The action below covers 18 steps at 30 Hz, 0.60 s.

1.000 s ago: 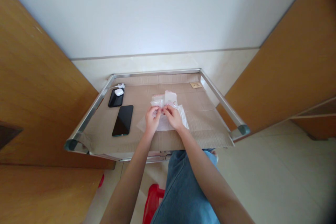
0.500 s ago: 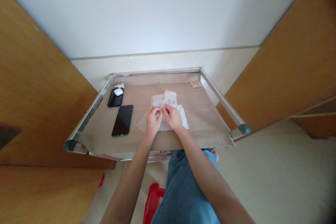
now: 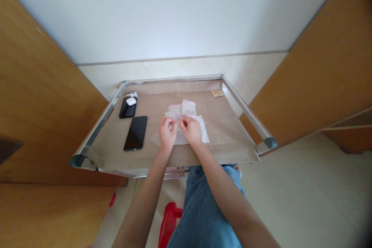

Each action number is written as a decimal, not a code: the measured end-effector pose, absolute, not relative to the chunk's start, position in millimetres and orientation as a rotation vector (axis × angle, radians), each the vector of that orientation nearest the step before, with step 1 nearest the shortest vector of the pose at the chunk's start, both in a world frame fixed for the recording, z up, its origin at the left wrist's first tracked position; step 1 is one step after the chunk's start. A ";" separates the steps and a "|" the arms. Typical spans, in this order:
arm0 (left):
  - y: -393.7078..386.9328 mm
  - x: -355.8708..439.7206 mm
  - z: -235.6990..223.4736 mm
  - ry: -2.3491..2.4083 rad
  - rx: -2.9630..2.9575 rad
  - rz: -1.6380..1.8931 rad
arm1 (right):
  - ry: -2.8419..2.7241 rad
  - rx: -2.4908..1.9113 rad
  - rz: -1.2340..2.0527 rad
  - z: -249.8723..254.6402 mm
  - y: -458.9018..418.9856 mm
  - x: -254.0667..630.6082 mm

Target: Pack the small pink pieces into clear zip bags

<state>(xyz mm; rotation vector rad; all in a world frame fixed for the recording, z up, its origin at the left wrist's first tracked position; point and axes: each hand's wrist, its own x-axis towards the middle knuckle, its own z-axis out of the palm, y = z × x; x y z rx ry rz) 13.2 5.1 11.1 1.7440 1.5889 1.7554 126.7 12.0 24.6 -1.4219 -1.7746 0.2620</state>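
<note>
"So, starting near, how are the two hands?"

"The left hand (image 3: 167, 133) and the right hand (image 3: 190, 129) are each curled into a pinch; both seem to have hold of one small clear bag (image 3: 172, 115)."

"And where is this bag?"

"Between both hands and just beyond them, by the far side of the pale plastic sheet (image 3: 181, 139), nearer to the left one. Its visible edge faces the wall (image 3: 186, 15) and runs left to right; the rest is covered, so I cannot tell its long axis."

"And farther?"

"Red-lined bags (image 3: 188, 107) on the counter (image 3: 226, 135)."
</note>
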 end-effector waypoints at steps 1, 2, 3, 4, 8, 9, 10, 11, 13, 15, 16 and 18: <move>5.1 13.0 10.9 1.586 1.742 1.755 | -1.759 -1.422 0.261 24.4 12.3 127.7; 5.0 13.1 11.0 1.581 1.735 1.758 | -1.739 -1.427 0.258 24.4 12.7 129.0; 4.8 13.3 11.2 1.576 1.721 1.764 | -1.717 -1.436 0.259 24.6 13.1 130.4; 4.6 13.6 11.4 1.571 1.702 1.772 | -1.694 -1.448 0.263 25.0 13.6 131.9; 4.3 14.4 11.5 1.561 1.649 1.776 | -1.614 -1.475 0.334 27.2 14.9 135.8; 4.3 14.3 11.2 1.557 1.648 1.772 | -1.603 -1.464 0.355 27.3 15.1 135.9; 4.5 14.1 10.6 1.552 1.652 1.764 | -1.597 -1.449 0.371 27.2 15.2 135.9; 4.6 13.9 9.9 1.549 1.660 1.754 | -1.599 -1.429 0.382 26.8 15.4 135.6; 5.1 13.3 8.4 1.549 1.678 1.723 | -1.623 -1.390 0.397 25.3 15.8 135.1; 5.9 12.9 7.2 1.542 1.682 1.696 | -1.649 -1.354 0.420 23.7 16.4 135.1; 6.3 12.8 6.7 1.531 1.677 1.690 | -1.652 -1.337 0.439 23.1 16.6 135.4; 7.2 13.0 6.4 1.497 1.656 1.694 | -1.633 -1.307 0.493 22.8 17.0 136.5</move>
